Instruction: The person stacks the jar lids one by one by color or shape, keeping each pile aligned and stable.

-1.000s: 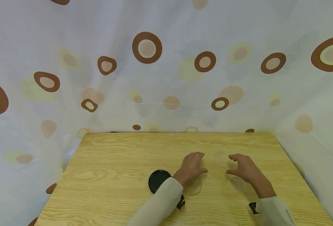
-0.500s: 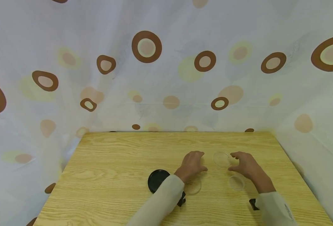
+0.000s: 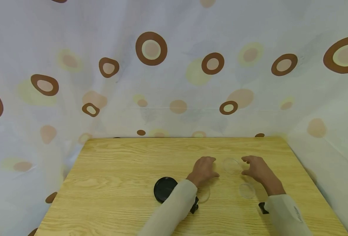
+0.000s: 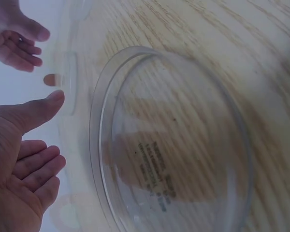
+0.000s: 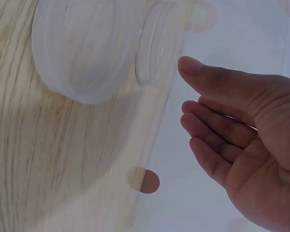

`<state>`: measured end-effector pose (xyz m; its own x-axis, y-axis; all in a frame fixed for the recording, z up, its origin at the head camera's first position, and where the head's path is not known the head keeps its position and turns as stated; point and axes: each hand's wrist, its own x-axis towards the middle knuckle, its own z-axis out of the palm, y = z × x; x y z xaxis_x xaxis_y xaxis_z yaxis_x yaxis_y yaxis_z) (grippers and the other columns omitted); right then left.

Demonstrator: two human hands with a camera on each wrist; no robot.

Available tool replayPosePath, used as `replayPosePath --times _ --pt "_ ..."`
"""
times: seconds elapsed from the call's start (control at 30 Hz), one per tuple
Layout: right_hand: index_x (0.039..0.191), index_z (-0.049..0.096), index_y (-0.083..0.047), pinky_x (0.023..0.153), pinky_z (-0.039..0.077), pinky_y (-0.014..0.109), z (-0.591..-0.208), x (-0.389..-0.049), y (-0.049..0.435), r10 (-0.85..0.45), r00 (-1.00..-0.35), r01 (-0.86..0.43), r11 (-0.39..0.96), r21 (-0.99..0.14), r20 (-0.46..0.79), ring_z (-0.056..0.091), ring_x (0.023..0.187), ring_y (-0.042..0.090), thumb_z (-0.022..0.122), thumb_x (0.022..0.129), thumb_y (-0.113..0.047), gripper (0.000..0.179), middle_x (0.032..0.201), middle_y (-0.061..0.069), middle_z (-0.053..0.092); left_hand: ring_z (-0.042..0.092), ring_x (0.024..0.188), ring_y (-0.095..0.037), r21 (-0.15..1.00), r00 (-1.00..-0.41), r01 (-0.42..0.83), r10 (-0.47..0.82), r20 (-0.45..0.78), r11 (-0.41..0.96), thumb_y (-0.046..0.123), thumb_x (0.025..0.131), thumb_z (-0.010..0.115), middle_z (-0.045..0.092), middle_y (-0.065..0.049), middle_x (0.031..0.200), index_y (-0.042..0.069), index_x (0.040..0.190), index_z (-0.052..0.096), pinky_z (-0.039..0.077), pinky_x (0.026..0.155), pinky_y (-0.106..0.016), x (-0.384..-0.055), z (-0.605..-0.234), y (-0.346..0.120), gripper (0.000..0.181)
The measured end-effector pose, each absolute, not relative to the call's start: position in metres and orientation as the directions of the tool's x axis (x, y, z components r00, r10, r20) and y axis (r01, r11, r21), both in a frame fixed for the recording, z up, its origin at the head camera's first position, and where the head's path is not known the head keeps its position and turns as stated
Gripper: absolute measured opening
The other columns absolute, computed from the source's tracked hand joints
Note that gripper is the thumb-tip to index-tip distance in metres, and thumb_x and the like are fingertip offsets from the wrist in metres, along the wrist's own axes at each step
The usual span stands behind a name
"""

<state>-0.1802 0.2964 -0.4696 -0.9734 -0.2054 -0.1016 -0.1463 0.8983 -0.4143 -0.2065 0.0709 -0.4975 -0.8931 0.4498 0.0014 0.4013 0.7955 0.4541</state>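
My left hand (image 3: 203, 171) hovers over the wooden table with fingers spread from the thumb, holding nothing. Below its wrist lies a clear shallow round dish (image 3: 203, 194); the left wrist view shows lines of dark print on this dish (image 4: 174, 140). Opposite, my right hand (image 3: 257, 171) is held loosely curved, also with nothing in it. Between both hands a second clear round dish (image 3: 231, 166) lies farther back, nearest the right fingertips. A smaller, cloudy clear dish (image 3: 247, 190) sits nearer me, beside the right wrist; the right wrist view shows its thick rim (image 5: 87, 92).
A black round dish or lid (image 3: 164, 189) lies left of the clear dishes, partly covered by my left sleeve (image 3: 171, 206). The wooden table (image 3: 112, 164) meets a white patterned curtain (image 3: 174, 82) at its back and sides.
My right hand has drawn slightly right and back from the rim of the far clear dish. The left hand has shifted a little forward and right. The dishes stay in place.
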Motion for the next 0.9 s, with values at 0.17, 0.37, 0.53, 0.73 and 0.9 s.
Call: replayPosePath --times 0.17,0.37,0.53,0.73,0.9 --pt "0.125 0.052 0.014 0.080 0.052 0.051 -0.471 -0.184 0.297 -0.205 -0.974 -0.152 0.901 -0.408 -0.092 0.056 0.104 0.047 0.075 0.078 -0.007 0.057 0.119 0.035 0.056 0.058 0.118 -0.014 0.442 -0.896 0.398 0.444 0.000 0.804 0.033 0.073 0.082 0.062 0.001 0.128 0.011 0.128 0.060 0.048 0.097 -0.023 -0.210 -0.501 0.075 0.062" --pt "0.124 0.052 0.015 0.079 0.053 0.051 -0.470 -0.188 0.297 -0.210 -0.972 -0.151 0.899 -0.412 -0.103 0.056 0.104 0.048 0.073 0.078 -0.004 0.054 0.118 0.035 0.056 0.059 0.117 -0.013 0.438 -0.890 0.413 0.456 0.009 0.798 0.033 0.073 0.082 0.063 0.001 0.127 0.010 0.127 0.061 0.048 0.096 -0.022 -0.213 -0.504 0.081 0.062" --pt "0.124 0.052 0.015 0.078 0.053 0.049 -0.471 -0.189 0.298 -0.210 -0.970 -0.145 0.905 -0.399 -0.124 0.057 0.102 0.047 0.072 0.079 -0.002 0.052 0.118 0.035 0.056 0.060 0.116 -0.013 0.457 -0.888 0.414 0.459 0.015 0.787 0.033 0.075 0.081 0.064 0.001 0.126 0.011 0.127 0.061 0.048 0.096 -0.021 -0.215 -0.509 0.084 0.060" --pt "0.124 0.052 0.016 0.077 0.054 0.049 -0.476 -0.192 0.300 -0.220 -0.966 -0.148 0.904 -0.402 -0.138 0.057 0.103 0.047 0.070 0.080 -0.001 0.051 0.118 0.035 0.056 0.059 0.117 -0.015 0.475 -0.896 0.396 0.444 0.011 0.786 0.032 0.076 0.080 0.063 0.001 0.126 0.012 0.127 0.061 0.048 0.096 -0.023 -0.217 -0.512 0.084 0.058" --pt "0.123 0.053 0.016 0.079 0.053 0.050 -0.480 -0.194 0.299 -0.229 -0.964 -0.159 0.902 -0.401 -0.133 0.058 0.102 0.048 0.070 0.081 -0.001 0.049 0.117 0.034 0.058 0.060 0.115 -0.013 0.459 -0.894 0.410 0.448 0.029 0.788 0.033 0.079 0.077 0.064 0.002 0.125 0.012 0.127 0.061 0.049 0.094 -0.021 -0.218 -0.512 0.088 0.055"
